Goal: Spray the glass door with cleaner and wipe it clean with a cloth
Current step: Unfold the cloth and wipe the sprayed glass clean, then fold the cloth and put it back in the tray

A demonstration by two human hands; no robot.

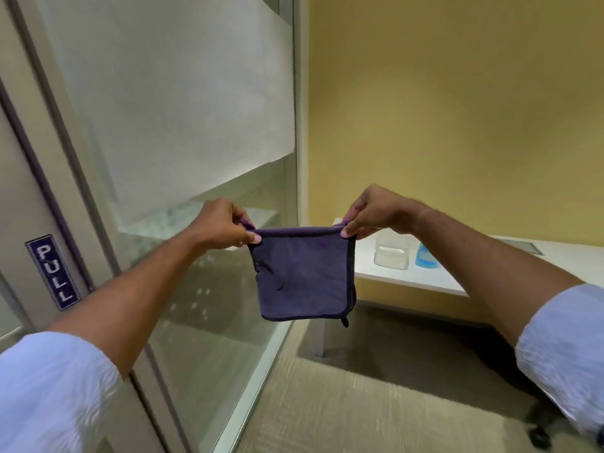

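Observation:
A folded purple cloth (304, 273) hangs in the air in front of me, held by its two top corners. My left hand (225, 227) pinches the left corner and my right hand (372, 214) pinches the right corner. The glass panel (183, 132) with a frosted upper band stands to the left, just behind the cloth. Left of it is the door frame (29, 197) with a blue PULL sign (52, 273). A bottle of blue liquid (425, 256) stands on the white table, partly hidden by my right forearm.
A white table (408, 279) stands against the yellow wall (457, 109) at the right, with a clear plastic container (391, 251) on it. Carpet (359, 413) covers the floor. A chair caster (539, 436) shows at the lower right.

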